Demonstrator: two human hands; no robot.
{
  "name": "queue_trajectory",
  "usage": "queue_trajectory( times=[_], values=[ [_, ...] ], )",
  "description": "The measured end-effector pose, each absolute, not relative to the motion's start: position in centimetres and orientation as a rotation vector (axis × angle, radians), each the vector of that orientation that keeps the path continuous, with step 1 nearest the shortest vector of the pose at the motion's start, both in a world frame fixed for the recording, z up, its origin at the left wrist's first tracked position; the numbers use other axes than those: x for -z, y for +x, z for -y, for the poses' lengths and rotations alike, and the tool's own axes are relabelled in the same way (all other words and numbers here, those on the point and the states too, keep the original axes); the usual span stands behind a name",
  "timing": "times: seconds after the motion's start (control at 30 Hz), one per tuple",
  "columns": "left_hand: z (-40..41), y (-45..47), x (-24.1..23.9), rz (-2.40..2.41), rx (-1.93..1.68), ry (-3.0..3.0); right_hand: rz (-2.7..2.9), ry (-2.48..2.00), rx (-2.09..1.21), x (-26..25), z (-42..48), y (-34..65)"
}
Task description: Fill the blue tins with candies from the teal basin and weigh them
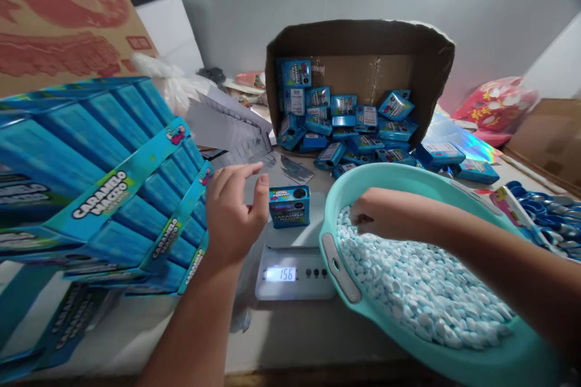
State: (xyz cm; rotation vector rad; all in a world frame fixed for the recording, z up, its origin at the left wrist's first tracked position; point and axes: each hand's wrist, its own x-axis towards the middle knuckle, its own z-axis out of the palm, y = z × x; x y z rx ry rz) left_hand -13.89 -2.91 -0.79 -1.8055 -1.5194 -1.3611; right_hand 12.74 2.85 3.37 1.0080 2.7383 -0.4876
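Observation:
A small blue candy box [289, 206] stands on a white digital scale [294, 266] whose display reads 156. My left hand [233, 208] hovers just left of that box with fingers loosely apart, holding nothing. My right hand [379, 214] reaches into a teal plastic basin [338, 266] full of pale blue candies [422, 290]; its fingers are curled down among the candies and what they hold is hidden.
Stacked blue display cartons [104, 193] fill the left side. A tipped cardboard box [363, 51] at the back spills several small blue boxes [349, 127]. Blue rings [549, 214] lie at the right, red bags [492, 103] behind them.

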Motion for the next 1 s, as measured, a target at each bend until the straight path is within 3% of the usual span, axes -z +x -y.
queue_trajectory(
  times=[0.33,0.63,0.87,1.0],
  values=[
    [2.9,-15.0,0.6,1.566,1.378,-1.824,-3.255,0.823,0.132,-6.1,-3.7,6.5],
    [3.1,-14.8,0.8,1.531,1.468,-1.733,-3.102,0.525,0.306,-7.0,-4.7,3.9],
    [3.1,-14.5,0.7,1.536,1.451,-1.774,-3.305,0.678,0.411,-5.8,-4.3,4.5],
    [3.0,-14.6,0.6,1.507,1.460,-1.795,-3.056,0.974,0.108,-7.4,-2.0,7.8]
  ],
)
